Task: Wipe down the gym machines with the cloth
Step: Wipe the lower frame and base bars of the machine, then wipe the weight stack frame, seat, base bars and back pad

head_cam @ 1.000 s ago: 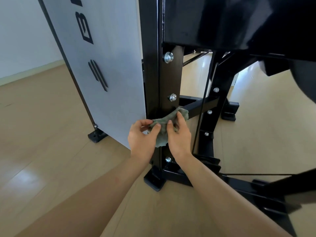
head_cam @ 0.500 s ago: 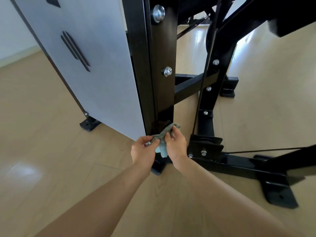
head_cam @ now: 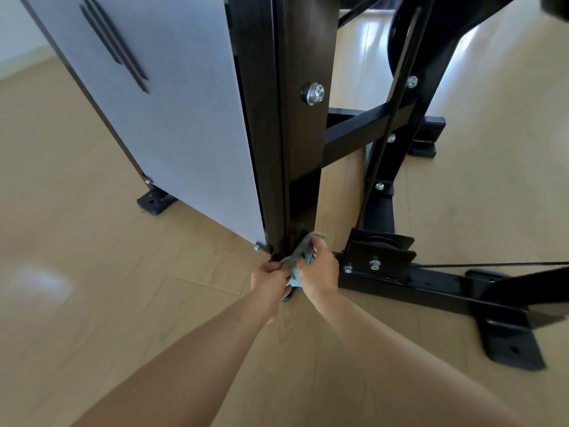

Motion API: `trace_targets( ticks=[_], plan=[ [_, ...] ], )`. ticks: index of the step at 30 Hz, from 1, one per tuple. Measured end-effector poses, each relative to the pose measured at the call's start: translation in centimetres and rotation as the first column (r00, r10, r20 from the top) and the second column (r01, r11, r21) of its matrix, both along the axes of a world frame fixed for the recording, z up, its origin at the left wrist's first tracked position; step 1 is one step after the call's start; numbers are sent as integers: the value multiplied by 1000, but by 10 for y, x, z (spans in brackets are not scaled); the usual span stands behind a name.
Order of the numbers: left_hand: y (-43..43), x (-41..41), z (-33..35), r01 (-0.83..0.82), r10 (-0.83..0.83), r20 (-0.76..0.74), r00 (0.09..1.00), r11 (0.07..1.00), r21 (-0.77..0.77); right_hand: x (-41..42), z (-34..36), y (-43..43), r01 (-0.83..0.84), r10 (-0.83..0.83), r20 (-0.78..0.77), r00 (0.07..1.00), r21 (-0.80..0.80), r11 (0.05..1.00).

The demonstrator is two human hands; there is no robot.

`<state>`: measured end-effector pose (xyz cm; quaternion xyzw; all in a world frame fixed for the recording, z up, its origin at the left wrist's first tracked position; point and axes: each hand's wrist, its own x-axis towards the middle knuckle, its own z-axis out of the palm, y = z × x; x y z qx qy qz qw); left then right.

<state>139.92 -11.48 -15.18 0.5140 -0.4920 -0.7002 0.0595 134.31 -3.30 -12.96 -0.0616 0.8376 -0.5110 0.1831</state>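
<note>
Cloth is now at the foot of the black upright, down from mid-post a second ago. We grip it with both left hand and right hand. This face looks done; the base rail to the right is probably next.

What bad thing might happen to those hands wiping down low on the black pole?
The left hand and right hand grip the cloth low on the black post. The right hand is close to the pulley bracket, so knuckles might scrape it. The screw sticking out at the corner of the grey panel might snag the cloth or scratch the left hand.
</note>
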Motion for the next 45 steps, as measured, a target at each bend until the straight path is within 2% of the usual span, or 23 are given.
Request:
trace_targets(
  ticks=[5,8,13,17,25,29,35,40,45],
  plan=[
    [-3,3,5,93,-96,23,995,991,95,1,5,4,-15,16,11,1000,-40,999],
    [-7,0,13,1,2,-31,1000,996,91,-4,13,9,-16,13,-55,998,-40,999],
    [-11,-7,40,-200,206,-116,972,978,63,-15,45,4,92,-111,-127,986,-145,985],
    [-6,-4,66,-189,177,-195,965,981,-46,-13,73,-2,129,-167,-148,975,-237,963],
    [-7,4,140,-141,32,-419,908,962,-232,-4,124,0,83,-184,-234,955,-385,919],
    [-9,3,175,-155,-23,-479,877,931,-329,-1,149,3,15,-155,-295,943,-427,904],
    [-7,1,231,-225,-61,-604,794,894,-387,2,185,11,-107,-118,-390,913,-510,853],
    [-6,-2,270,-301,-49,-672,739,869,-394,-3,220,11,-233,-17,-476,879,-461,856],
    [6,-2,301,-338,-45,-723,690,863,-376,-1,241,11,-176,-85,-643,761,-331,927]
  ],
)
